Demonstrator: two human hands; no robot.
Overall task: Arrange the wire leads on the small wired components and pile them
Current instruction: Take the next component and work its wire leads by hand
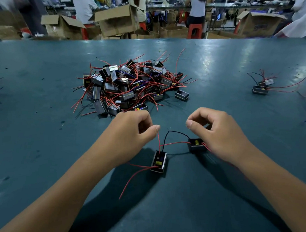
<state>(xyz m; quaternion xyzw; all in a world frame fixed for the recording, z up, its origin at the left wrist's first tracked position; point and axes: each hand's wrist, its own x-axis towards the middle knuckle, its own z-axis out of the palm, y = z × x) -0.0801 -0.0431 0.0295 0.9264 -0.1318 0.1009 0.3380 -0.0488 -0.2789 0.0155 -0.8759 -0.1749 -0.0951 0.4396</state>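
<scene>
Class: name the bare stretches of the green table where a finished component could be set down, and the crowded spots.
Bare: table left of the left hand; the strip between the big pile and the small group at right. Crowded: between both hands, where two components trail wires, and the pile's edge.

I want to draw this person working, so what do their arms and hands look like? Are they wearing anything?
Both arms are bare as far as the picture shows: no sleeves in view. The left hand and right hand wear no gloves, and I see no rings, watch or bracelet. The fingernails are short and plain.
</scene>
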